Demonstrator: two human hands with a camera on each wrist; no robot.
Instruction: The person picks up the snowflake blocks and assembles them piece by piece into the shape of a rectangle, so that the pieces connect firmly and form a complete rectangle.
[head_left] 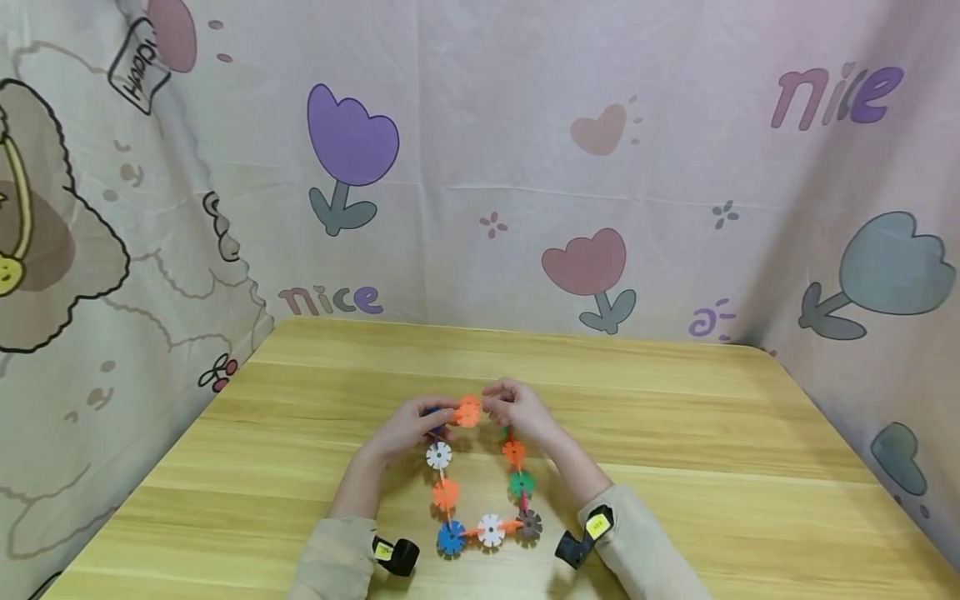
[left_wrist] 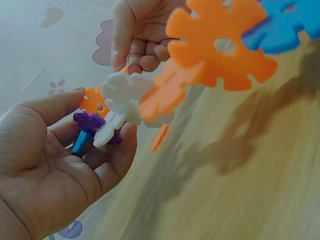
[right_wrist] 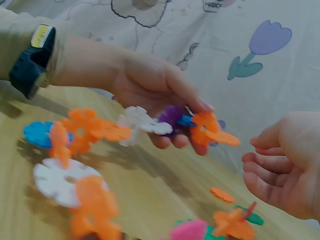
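A chain of flower-shaped plastic discs is linked into an open loop. My left hand (head_left: pixel 408 427) grips its far left end, with thumb and fingers around a purple disc (right_wrist: pixel 172 116) and a blue disc (left_wrist: pixel 81 142). From that grip an orange disc (head_left: pixel 468 412) sticks out to the right. Close to it is my right hand (right_wrist: pixel 287 162), fingers loosely bent, nothing seen between them and a small gap from the orange piece. White (head_left: pixel 438 455), orange (head_left: pixel 446 494) and blue (head_left: pixel 452 539) discs run down the loop's left side.
Along the near side sit a white disc (head_left: pixel 491 530) and a dark brown one (head_left: pixel 529 525). Green (head_left: pixel 522 483) and orange (head_left: pixel 513 452) discs form the right side, below my right hand. The wooden table (head_left: pixel 675 417) meets a printed curtain (head_left: pixel 480 125) behind.
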